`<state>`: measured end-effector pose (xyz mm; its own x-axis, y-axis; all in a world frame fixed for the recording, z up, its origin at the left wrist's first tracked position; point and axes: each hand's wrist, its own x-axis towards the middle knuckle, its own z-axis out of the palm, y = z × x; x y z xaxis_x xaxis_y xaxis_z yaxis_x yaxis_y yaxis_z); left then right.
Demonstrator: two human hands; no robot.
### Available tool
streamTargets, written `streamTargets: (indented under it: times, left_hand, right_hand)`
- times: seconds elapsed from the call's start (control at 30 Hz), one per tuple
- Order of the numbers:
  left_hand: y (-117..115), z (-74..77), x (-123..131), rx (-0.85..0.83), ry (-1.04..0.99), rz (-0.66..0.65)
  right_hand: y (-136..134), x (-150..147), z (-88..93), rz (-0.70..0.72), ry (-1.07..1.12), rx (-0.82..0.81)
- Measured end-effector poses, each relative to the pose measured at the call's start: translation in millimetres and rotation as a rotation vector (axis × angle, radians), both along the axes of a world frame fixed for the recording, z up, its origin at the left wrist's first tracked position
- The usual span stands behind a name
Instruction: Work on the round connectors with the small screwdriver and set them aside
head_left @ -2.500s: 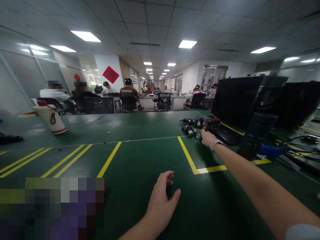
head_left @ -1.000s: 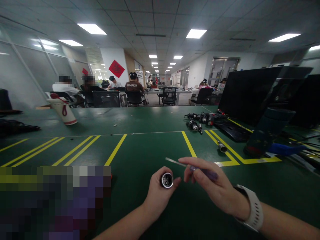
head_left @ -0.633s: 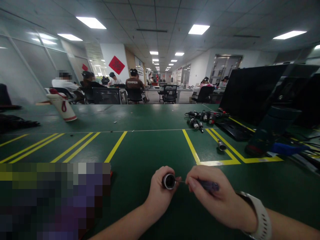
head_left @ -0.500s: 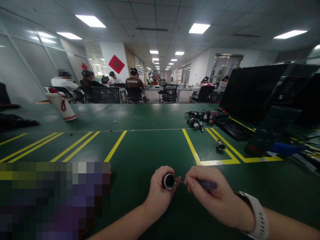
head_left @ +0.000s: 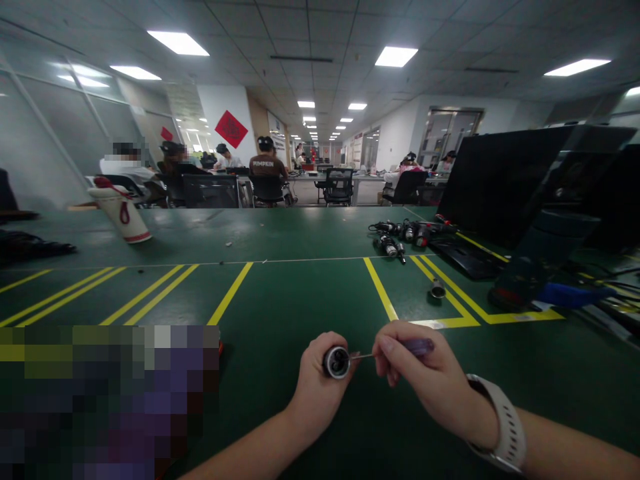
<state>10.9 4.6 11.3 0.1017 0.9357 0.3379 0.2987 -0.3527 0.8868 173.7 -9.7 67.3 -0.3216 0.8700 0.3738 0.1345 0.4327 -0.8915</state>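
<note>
My left hand is wrapped round a dark cylindrical connector, whose open silver-rimmed end faces me with dark parts inside. In my right hand, closed fingers grip a screwdriver by its purple, see-through handle. Its thin shaft points left, and the tip reaches the right side of the connector, close to my left fingertips. Whether the tip sits in a screw is too small to tell. Beyond my right hand a small metal sleeve lies on the green table.
Several metal connectors with cables lie at the back right, beside a black monitor and a dark tumbler. A white cup stands at the back left. Near left, a pixelated area hides things. Several people sit beyond the table.
My right hand has moved slightly up, showing more of the screwdriver's shaft. The connector's open end has tilted a little, so its inner parts show better.
</note>
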Motion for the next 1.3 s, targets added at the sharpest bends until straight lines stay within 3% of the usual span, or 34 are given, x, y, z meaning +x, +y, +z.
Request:
streamTargets:
  times: [0.1,0.17,0.37,0.57,0.67,0.8,0.87,1.1,1.3]
  left_hand:
    - [1,-2.1,0,0.039,0.067,0.025]
    - [1,-2.0,0,0.041,0.064,0.027]
    - [-1,1.8,1,0.006,-0.046,-0.013]
    - [0,1.3,1,-0.032,-0.118,-0.052]
    - [1,-1.0,0,-0.015,-0.059,-0.027]
    - [1,-2.9,0,0.03,0.085,0.021]
    - [0,-2.7,0,0.047,0.129,0.037]
    - [-1,-2.3,0,0.005,0.014,-0.004]
    - [-1,0.1,0,-0.018,-0.06,-0.038]
  right_hand:
    - [-7,0,6.8,-0.05,-0.154,0.22]
    - [-9,-1,7.3,-0.048,-0.183,0.247]
    - [-5,-1,-3.1,-0.017,-0.016,-0.033]
    - [0,-4,-5.2,-0.001,0.078,-0.094]
    - [-2,-2,-1.7,-0.027,0.032,-0.021]
    - [-8,0,4.4,-0.063,-0.131,0.199]
    - [-9,-1,4.5,-0.058,-0.158,0.219]
    - [-3,-4,-7.4,-0.044,0.083,-0.111]
    - [0,-4,-11.3,-0.02,0.167,-0.15]
